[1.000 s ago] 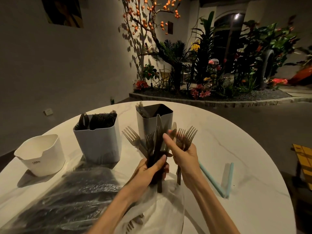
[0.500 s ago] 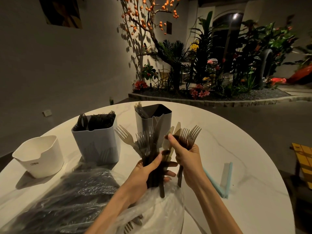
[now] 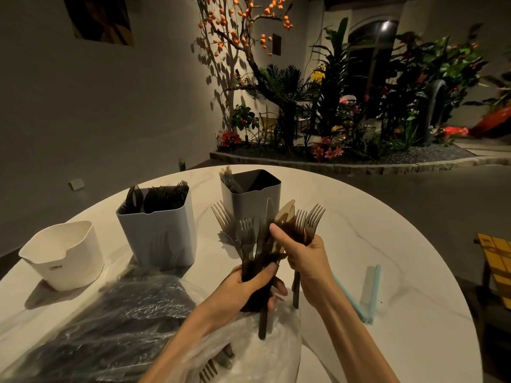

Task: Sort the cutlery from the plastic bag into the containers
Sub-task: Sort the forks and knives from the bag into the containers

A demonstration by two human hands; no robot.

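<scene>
We held a big bunch of dark plastic cutlery (image 3: 255,255) up over the desk (image 3: 345,244). Our left hand (image 3: 249,288) was wrapped tight around the handles at the bottom of the bunch. Our right hand (image 3: 304,255) was curled around a few forks (image 3: 308,219) just beside the bunch, and its thumb pressed on a lighter knife-like piece (image 3: 284,211) between the two hands. The clear plastic bag (image 3: 249,349) lay right under our hands, and we could see at least one more fork (image 3: 207,371) inside it. A second wrapped bundle of dark cutlery (image 3: 110,322) lay to the left of our left hand. Past our hands stood the grey container (image 3: 251,200) with only a few pieces in it. Farther left stood the tall white container (image 3: 157,233), nearly full of dark cutlery. The short white tub (image 3: 63,255) sat far to the left, and we could not tell if anything was in it. We think the job was partly done, with plenty left to sort.
</scene>
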